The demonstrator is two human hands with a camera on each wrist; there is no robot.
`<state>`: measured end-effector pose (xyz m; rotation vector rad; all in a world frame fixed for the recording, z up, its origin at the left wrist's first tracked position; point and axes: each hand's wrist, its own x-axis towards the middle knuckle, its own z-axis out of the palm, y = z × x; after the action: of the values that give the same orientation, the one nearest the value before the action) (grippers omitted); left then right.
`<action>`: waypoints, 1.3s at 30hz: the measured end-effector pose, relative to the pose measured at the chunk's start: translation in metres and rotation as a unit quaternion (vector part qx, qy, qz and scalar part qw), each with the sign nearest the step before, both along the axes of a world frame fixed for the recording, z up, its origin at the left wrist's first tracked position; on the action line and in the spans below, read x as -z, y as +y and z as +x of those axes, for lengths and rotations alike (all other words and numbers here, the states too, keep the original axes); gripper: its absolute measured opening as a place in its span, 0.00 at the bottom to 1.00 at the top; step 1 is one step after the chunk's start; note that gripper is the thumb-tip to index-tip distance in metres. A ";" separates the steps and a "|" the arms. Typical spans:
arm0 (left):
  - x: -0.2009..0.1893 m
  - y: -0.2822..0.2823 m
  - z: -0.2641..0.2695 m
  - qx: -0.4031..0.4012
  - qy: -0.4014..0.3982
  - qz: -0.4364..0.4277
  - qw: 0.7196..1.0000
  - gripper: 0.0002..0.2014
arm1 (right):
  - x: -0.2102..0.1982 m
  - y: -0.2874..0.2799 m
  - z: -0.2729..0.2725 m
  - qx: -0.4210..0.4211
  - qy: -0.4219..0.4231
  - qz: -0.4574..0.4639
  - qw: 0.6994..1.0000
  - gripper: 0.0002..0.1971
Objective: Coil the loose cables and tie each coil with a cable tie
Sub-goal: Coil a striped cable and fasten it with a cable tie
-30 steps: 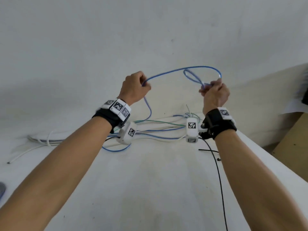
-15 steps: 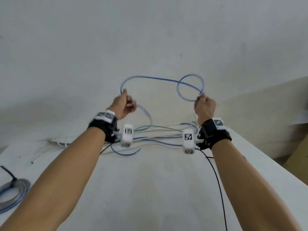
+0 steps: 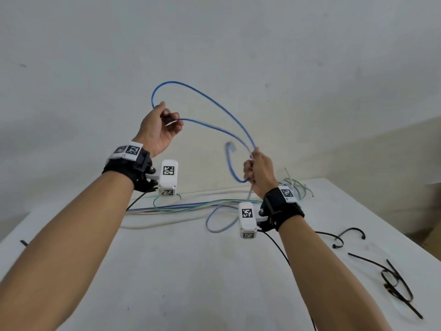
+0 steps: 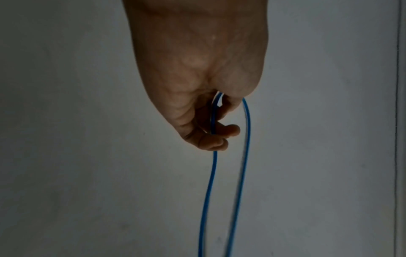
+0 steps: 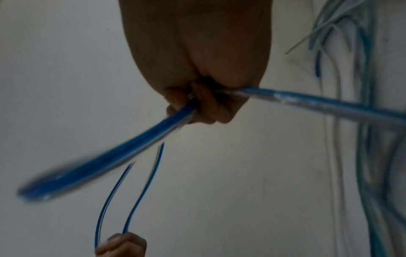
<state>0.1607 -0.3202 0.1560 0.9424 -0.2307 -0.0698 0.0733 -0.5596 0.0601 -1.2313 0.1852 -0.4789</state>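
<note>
A thin blue cable is held up in the air between both hands, above a white table. My left hand pinches one bend of it, and two strands run out from its fingers. My right hand grips the gathered strands lower and to the right, with a short blurred loop hanging beside it. In the right wrist view the blue cable leaves the right hand on both sides, and the left hand shows at the bottom. Black cable ties lie on the table at the right.
Several loose blue, green and white cables lie in a tangle along the table's far edge. A curved black tie lies near my right forearm. A plain wall stands behind. The table's right edge is close.
My left hand has risen and moved toward the right hand, carrying a new bend of the blue cable. The right hand has dropped lower. The view shifted right, showing the cable ties.
</note>
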 end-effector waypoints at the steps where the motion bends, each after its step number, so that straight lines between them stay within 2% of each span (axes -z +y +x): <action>1: 0.003 0.009 0.002 -0.014 0.004 0.004 1.000 0.20 | -0.003 -0.002 0.004 0.054 -0.027 -0.030 0.998 0.18; 4: 0.009 0.040 0.006 -0.094 0.009 0.020 0.995 0.15 | -0.007 -0.003 0.010 0.153 -0.074 -0.154 0.973 0.12; 7: 0.021 0.071 0.008 -0.208 -0.013 0.126 0.970 0.12 | -0.007 0.003 0.009 0.182 -0.085 -0.306 0.931 0.11; 9: 0.037 0.086 0.013 -0.247 -0.042 0.226 0.942 0.09 | -0.005 0.012 0.012 0.171 -0.086 -0.327 0.926 0.11; 11: 0.056 0.095 0.017 -0.260 -0.059 0.329 0.906 0.09 | -0.005 0.024 0.014 0.144 -0.073 -0.322 0.933 0.11; 13: 0.074 0.100 0.021 -0.265 -0.052 0.378 0.885 0.12 | -0.006 0.036 0.014 0.138 -0.059 -0.345 0.926 0.12; 16: 0.092 0.104 0.024 -0.282 -0.028 0.384 0.879 0.14 | -0.016 0.045 0.013 0.205 -0.061 -0.464 0.859 0.14; 19: 0.105 0.107 0.028 -0.286 0.001 0.388 0.876 0.25 | -0.024 0.052 0.021 0.264 -0.154 -0.527 0.793 0.12; 21: 0.115 0.106 0.029 -0.296 -0.017 0.447 0.844 0.25 | -0.026 0.061 0.027 0.264 -0.233 -0.544 0.762 0.09; 22: 0.118 0.106 0.030 -0.298 -0.029 0.476 0.827 0.24 | -0.027 0.065 0.029 0.256 -0.261 -0.543 0.756 0.08; 25: 0.124 0.104 0.029 -0.275 -0.064 0.520 0.806 0.23 | -0.026 0.072 0.033 0.241 -0.303 -0.523 0.759 0.08; 28: 0.130 0.112 0.030 -0.196 -0.068 0.575 0.791 0.35 | -0.022 0.077 0.035 0.240 -0.296 -0.507 0.773 0.09; 30: 0.135 0.115 0.030 -0.198 -0.061 0.615 0.761 0.37 | -0.021 0.078 0.035 0.243 -0.291 -0.504 0.776 0.12; 31: 0.136 0.116 0.030 -0.209 -0.066 0.619 0.755 0.36 | -0.021 0.078 0.036 0.240 -0.293 -0.500 0.779 0.13; 32: 0.136 0.115 0.028 -0.219 -0.078 0.610 0.758 0.33 | -0.022 0.079 0.035 0.233 -0.294 -0.498 0.782 0.14; 34: 0.132 0.110 0.020 -0.248 -0.100 0.559 0.785 0.26 | -0.022 0.084 0.034 0.198 -0.285 -0.499 0.794 0.15; 36: 0.125 0.105 0.009 -0.272 -0.113 0.507 0.810 0.17 | -0.022 0.089 0.033 0.155 -0.248 -0.486 0.823 0.14; 38: 0.117 0.099 -0.004 -0.275 -0.127 0.485 0.821 0.10 | -0.022 0.095 0.031 0.141 -0.191 -0.474 0.848 0.12; 39: 0.111 0.095 -0.011 -0.264 -0.141 0.493 0.817 0.12 | -0.022 0.097 0.030 0.144 -0.167 -0.480 0.849 0.10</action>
<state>0.1499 -0.2248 0.0446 2.0368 -0.1918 0.5217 0.1033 -0.4630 0.0822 -2.0800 -0.2110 -1.1205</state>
